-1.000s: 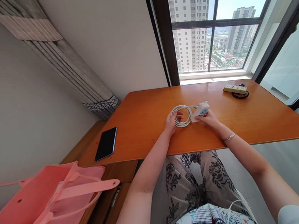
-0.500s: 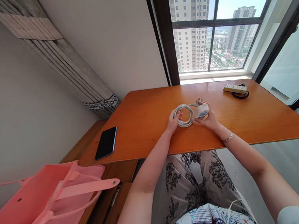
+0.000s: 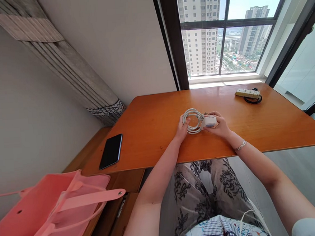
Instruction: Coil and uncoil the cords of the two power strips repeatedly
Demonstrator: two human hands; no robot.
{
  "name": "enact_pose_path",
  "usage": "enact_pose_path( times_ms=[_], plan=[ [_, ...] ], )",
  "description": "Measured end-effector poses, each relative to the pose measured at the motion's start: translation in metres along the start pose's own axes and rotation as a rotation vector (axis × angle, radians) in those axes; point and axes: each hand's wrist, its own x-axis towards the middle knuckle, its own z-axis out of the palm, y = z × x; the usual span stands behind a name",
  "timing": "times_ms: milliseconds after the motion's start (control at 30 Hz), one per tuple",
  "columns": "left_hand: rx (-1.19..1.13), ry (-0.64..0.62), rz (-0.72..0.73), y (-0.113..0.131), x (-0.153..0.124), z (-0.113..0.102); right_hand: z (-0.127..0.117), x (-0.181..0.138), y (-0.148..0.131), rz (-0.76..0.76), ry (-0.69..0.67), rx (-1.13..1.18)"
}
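A white power strip [image 3: 209,121] with its white cable wound into a coil [image 3: 192,117] is held just above the middle of the orange-brown wooden table [image 3: 153,132]. My left hand [image 3: 183,128] grips the coil from the left side, fingers curled around the loops. My right hand [image 3: 220,125] is closed around the strip's body, which is turned on its edge against the coil. A silver bracelet [image 3: 241,145] circles my right wrist.
A black phone [image 3: 111,151] lies near the table's left front corner. A beige power strip on a black coiled cable [image 3: 249,94] sits at the far right. A pink tote bag [image 3: 53,211] rests on a low wooden cabinet at left. A window lies beyond the table.
My right hand has turned the white power strip from face-up onto its edge and drawn it in against the coil. The left hand has kept its hold on the coil.
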Motion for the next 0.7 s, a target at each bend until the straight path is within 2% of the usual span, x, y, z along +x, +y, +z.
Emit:
enact_pose_path(
  times_ms=[167, 300, 433, 500, 600, 700],
  plan=[
    [0.253, -0.037, 0.248, 0.004, -0.006, -0.003, 0.005, -0.002, 0.005, -0.015, -0.192, 0.019],
    [0.508, -0.093, 0.384, 0.016, -0.015, 0.0, 0.005, -0.001, 0.007, -0.003, -0.225, -0.032],
    [0.641, -0.144, 0.38, 0.027, -0.02, 0.001, 0.001, 0.0, 0.007, 0.011, -0.162, -0.157],
    [0.661, -0.161, 0.37, 0.03, -0.019, 0.0, 0.001, 0.001, 0.008, 0.031, -0.185, -0.078],
    [0.676, -0.162, 0.383, 0.032, -0.02, -0.001, 0.001, 0.002, 0.013, 0.091, -0.268, 0.169],
    [0.716, -0.138, 0.387, 0.033, -0.021, 0.0, 0.002, 0.002, 0.017, 0.103, -0.232, 0.201]
  ],
)
